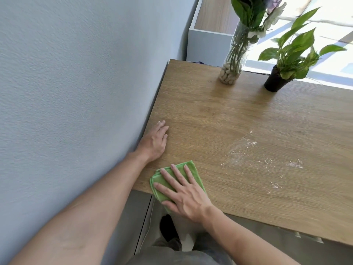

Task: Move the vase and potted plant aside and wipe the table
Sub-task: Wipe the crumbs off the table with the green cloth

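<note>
From the head view I see a wooden table (248,115) that fills the right half of the frame, with its left edge against a grey wall (76,73). The right hand (183,194) lies flat, fingers spread and not curled, and presses palm-down on a folded green cloth (162,180) at the near left corner of the table, at roughly 6 o'clock in the frame; it grasps nothing, only bearing on the cloth, part of which overhangs the near edge. The left hand (154,140) rests flat and uncurled on the bare wood beside the wall, at 11 o'clock from the right hand and just apart from the cloth; it holds nothing. A patch of pale powdery residue (254,155) lies on the tabletop at 2 o'clock from the cloth, well apart from it. The glass vase (233,66) stands upright at the far edge, at 1 o'clock in the frame, with pebbles in its base and stems and flowers rising out of it. The potted plant (277,79), in a dark pot, stands at 3 o'clock from the vase, near it but not touching. A white cabinet (208,44) stands beyond the table's far edge, behind the vase.
</note>
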